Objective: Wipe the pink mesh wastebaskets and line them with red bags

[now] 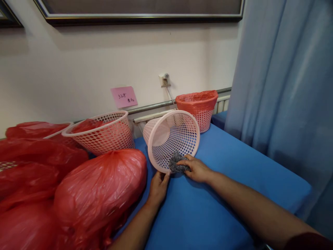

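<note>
Pink basket [170, 140] lies on its side on the blue table [247, 161], just beyond both hands, mouth facing near and a bit right. Long axis runs base far-left to mouth near-right, so the inside is open to the right hand [197, 169].

Left hand [158, 187] is clamped on the low near rim: thumb at the edge, fingers partly hidden under it. Right hand is closed around a grey cloth [178, 162], fingers bent over it, cloth against the low inner wall by the rim. Hands are near each other but not touching. Left is on the rim itself; right meets the basket through the cloth, slightly right of it. Can't tell how hard it presses.

Nearby: red bags [101, 187] at left, another basket [114, 137] far left, a red-lined basket [204, 119] far right, close behind. Blue curtain [281, 69] at right, well apart from the hands.
</note>
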A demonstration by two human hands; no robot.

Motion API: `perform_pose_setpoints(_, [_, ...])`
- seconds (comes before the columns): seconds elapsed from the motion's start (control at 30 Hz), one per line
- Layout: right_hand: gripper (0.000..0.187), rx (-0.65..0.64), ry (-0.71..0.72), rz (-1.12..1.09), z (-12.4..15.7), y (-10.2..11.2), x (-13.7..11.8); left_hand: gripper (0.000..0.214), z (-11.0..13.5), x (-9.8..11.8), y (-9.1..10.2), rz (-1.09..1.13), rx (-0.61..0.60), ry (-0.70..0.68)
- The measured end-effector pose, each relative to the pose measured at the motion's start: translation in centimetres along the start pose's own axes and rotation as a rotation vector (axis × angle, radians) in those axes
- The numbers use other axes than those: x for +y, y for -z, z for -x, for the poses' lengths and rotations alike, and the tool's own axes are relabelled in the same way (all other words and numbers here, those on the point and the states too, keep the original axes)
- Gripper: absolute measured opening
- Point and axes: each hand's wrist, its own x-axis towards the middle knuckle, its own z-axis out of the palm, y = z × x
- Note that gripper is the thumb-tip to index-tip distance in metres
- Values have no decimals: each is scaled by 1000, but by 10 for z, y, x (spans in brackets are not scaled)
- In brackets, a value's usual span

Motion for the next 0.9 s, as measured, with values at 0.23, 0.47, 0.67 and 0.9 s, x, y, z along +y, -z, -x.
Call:
perform_pose_setpoints(0.23, [50, 209, -299, 301, -6, 23, 23, 30, 8, 23, 10, -147, 222, -159])
perform_pose_setpoints(0.47, [49, 267, -381, 326, -5, 25, 25, 25, 10, 22, 8, -103, 260, -254])
perform_pose_setpoints(0.67, [53, 123, -240, 156, 6, 5, -1, 23, 9, 22, 8, -129, 274, -284])
perform_pose_setpoints(0.9, [54, 105, 59, -235, 2, -23, -36, 23, 11, 23, 10, -185, 266, -294])
